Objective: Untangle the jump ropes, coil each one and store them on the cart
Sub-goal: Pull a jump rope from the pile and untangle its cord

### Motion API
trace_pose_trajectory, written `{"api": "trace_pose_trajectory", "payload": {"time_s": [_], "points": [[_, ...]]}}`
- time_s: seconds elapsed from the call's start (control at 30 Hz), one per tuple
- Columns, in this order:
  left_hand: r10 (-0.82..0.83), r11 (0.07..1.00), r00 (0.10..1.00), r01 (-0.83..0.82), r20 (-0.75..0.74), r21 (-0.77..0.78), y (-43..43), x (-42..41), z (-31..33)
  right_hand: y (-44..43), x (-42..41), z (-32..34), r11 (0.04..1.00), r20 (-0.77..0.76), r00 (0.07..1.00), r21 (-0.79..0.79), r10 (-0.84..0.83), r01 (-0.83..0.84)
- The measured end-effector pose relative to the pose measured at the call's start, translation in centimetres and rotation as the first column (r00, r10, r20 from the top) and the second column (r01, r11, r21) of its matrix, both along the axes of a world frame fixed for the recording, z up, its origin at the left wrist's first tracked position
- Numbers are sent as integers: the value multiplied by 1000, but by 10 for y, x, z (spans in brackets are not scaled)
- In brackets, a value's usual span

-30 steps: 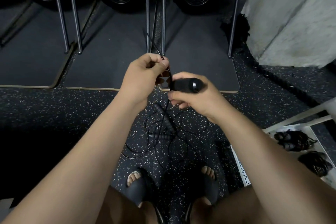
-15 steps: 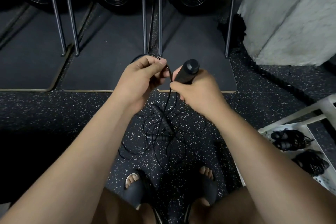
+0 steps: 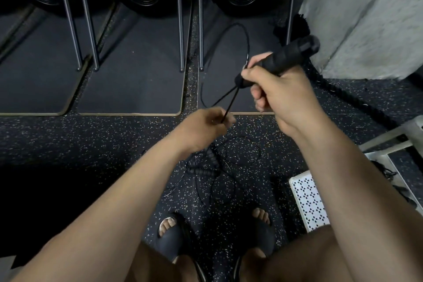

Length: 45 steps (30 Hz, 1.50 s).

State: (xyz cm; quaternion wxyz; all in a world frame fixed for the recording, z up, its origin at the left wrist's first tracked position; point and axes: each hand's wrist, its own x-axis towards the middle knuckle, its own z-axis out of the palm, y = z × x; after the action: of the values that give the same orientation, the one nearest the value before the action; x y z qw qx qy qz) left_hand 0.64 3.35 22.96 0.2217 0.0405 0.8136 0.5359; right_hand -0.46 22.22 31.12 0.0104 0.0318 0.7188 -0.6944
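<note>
Handle (image 3: 290,58) farther from left hand (image 3: 204,129)

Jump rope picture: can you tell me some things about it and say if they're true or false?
1. The right hand grips a black jump rope handle. True.
2. The left hand is empty. False: it pinches the thin black cord just below that handle.
3. More tangled ropes lie on the speckled floor near the feet. True.
4. The person wears sneakers. False: they wear open-toed slides.
</note>
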Motion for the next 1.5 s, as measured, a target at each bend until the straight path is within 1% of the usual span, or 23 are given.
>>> {"api": "trace_pose_trajectory", "payload": {"time_s": [0.07,0.17,0.27,0.33,0.5,0.67,0.8,0.9,1.03,1.1,1.27,1.3,1.37,1.43,1.5], "points": [[-25,999,1000,25,-2,-41,4,0,-14,4,-1,6,998,-37,999,-52,-29,27],[-72,975,997,65,-24,-212,5,-3,-30,12,-1,15,988,-55,995,-138,-80,72],[-144,907,990,129,-7,-401,4,-5,-40,18,-2,21,976,-76,991,-198,-112,95],[-184,861,983,171,19,-479,3,-6,-44,21,-2,23,965,-77,988,-239,-131,110],[-203,816,975,217,85,-536,-1,-5,-60,27,-4,25,938,-45,981,-304,-190,168],[-201,816,978,195,51,-544,2,-6,-55,28,-6,18,945,-2,979,-261,-204,197],[-160,865,987,135,-11,-483,1,-8,-40,27,-5,7,987,-7,993,-115,-115,113],[-137,907,987,90,-87,-411,-3,-13,-26,23,-6,-5,999,28,999,22,-46,46],[-64,937,962,-34,-267,-348,-6,-16,-1,17,-8,-23,978,122,992,199,33,-57],[-21,946,948,-85,-319,-314,-7,-15,11,14,-7,-30,955,180,980,266,85,-132],[38,977,920,-117,-391,-181,-11,-15,22,-4,0,-39,898,259,940,321,221,-299],[53,977,913,-130,-405,-166,-11,-15,23,-7,0,-40,895,249,942,328,226,-302],[100,980,897,-163,-430,-113,-10,-16,29,-11,-2,-43,904,203,960,344,191,-253],[147,985,886,-172,-441,-18,-10,-15,36,-12,-3,-43,898,171,971,378,170,-224],[207,978,880,-185,-427,92,-9,-14,42,-15,-2,-43,879,187,964,405,191,-253]]}}
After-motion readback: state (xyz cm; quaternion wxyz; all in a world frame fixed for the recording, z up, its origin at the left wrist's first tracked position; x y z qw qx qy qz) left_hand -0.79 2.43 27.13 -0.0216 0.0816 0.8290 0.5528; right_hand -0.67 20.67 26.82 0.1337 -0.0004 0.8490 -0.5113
